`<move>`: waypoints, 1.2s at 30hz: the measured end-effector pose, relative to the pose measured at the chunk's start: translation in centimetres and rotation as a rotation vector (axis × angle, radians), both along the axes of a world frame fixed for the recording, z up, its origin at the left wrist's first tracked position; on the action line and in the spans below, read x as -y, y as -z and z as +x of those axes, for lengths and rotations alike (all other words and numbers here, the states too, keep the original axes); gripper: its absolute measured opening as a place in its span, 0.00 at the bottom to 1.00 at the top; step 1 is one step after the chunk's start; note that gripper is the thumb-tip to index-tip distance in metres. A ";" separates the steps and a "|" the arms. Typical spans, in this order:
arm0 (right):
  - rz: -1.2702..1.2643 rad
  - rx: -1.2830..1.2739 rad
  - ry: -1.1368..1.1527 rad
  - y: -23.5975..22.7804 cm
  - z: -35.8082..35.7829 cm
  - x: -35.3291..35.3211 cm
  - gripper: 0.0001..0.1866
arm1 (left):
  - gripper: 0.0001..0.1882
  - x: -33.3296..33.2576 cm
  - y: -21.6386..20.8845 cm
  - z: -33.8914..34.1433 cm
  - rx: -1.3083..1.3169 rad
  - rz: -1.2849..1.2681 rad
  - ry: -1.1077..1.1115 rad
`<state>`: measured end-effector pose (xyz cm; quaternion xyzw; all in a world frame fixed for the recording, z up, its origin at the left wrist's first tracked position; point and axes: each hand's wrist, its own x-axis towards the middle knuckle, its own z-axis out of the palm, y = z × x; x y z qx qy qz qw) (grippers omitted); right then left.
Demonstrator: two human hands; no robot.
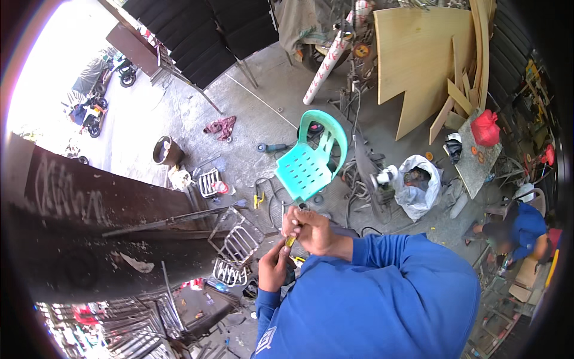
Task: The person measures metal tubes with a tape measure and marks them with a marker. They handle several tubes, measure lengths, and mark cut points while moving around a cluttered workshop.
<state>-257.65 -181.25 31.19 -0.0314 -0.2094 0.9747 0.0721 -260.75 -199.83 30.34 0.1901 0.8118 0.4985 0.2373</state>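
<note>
Close in front of my body, both hands are brought together. My left hand [273, 268] is closed, its thumb and fingertips pinched at a small yellow piece [290, 242] whose kind I cannot make out. My right hand [315, 232] is closed just above and to the right, touching the same spot. Its curled fingers hide most of what they grip; a small dark end [303, 206] shows by them. A thin light rod [283, 209] appears just beyond the fingers, and I cannot tell whether it is held. Past the hands stands a turquoise plastic chair [305, 172] with a slotted seat.
A power tool [272, 147] lies left of the chair, with cables around. White metal racks [234, 239] sit at the left. A white sack [417, 206], plywood sheets [418, 60] and a board bearing a red bag [485, 128] are rightward. Another person [523, 233] sits far right.
</note>
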 end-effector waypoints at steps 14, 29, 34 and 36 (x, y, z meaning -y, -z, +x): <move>-0.300 0.089 0.416 -2.6 -24.1 -8.4 0.22 | 0.23 -11.2 -6.6 -33.9 0.010 -0.294 0.608; 0.098 0.064 0.326 -1.9 -84.0 -12.8 0.23 | 0.29 -14.6 1.5 -89.8 -0.014 0.069 0.376; 0.227 -0.150 0.027 -6.1 -102.6 -10.8 0.23 | 0.27 -11.3 -2.3 -103.9 -0.132 0.123 0.084; 0.226 -0.214 -0.070 -6.4 -109.4 -9.2 0.22 | 0.28 -9.1 -3.1 -109.3 0.033 0.043 0.019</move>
